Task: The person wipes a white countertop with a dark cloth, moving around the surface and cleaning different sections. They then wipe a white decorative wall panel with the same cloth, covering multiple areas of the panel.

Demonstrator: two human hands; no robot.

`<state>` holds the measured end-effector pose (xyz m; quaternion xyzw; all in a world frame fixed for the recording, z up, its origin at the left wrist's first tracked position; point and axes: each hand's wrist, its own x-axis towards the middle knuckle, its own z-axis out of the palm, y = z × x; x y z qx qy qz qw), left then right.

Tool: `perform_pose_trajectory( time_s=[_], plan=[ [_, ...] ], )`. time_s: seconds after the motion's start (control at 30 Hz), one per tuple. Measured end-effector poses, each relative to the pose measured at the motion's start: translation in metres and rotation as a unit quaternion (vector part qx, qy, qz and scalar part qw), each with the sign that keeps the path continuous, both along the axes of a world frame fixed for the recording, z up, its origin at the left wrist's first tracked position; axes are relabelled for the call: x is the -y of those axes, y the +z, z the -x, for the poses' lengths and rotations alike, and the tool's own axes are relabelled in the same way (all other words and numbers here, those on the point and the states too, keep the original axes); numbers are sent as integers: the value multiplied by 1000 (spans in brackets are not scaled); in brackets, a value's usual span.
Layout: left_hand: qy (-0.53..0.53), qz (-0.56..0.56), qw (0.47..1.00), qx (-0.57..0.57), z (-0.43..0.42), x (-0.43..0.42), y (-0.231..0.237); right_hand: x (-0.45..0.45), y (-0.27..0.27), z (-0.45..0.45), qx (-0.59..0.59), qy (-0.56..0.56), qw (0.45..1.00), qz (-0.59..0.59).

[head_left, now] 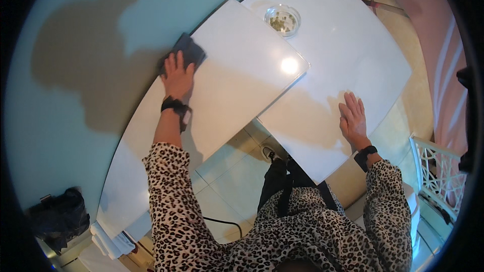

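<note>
My left hand [177,79] lies with spread fingers over a folded dark grey cloth [193,51], holding it down at the wall-side edge of a white tabletop [230,83]. Part of the cloth is hidden under the palm. To the right, my right hand [353,117] rests palm down and empty on the lower white table panel [363,53], near its outer edge. A round clear glass ashtray [283,20] with small greenish pieces in it stands on that lower panel, beside the raised panel's edge.
A pale blue wall [94,94] runs along the table's left side. The raised panel's corner [308,66] juts over the lower one. A black bag [58,217] and folded white towels [109,240] are at lower left. A white lattice panel [438,166] stands at right, by a pink curtain [438,83].
</note>
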<state>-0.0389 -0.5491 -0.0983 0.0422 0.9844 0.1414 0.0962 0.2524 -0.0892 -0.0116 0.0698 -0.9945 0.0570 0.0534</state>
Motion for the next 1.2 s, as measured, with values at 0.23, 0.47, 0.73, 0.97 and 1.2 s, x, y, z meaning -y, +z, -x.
perform_pose_trajectory(
  time_s=[0.23,0.47,0.73,0.97,1.2],
  plan=[
    [18,-9,1000,12,-120,52,-33,-24,-30,5,9,-31,999,-9],
    [-52,-15,997,-50,-246,-19,-39,-52,-44,4,10,-53,998,-29],
    [-88,-16,984,-152,-172,-122,-20,-26,-49,54,9,-25,999,-36],
    [-143,-52,966,-208,-136,-191,-5,-75,-39,43,19,-79,993,-89],
    [-79,-28,985,-151,-181,-123,-11,-24,-59,-25,57,-146,987,-22]
  ],
)
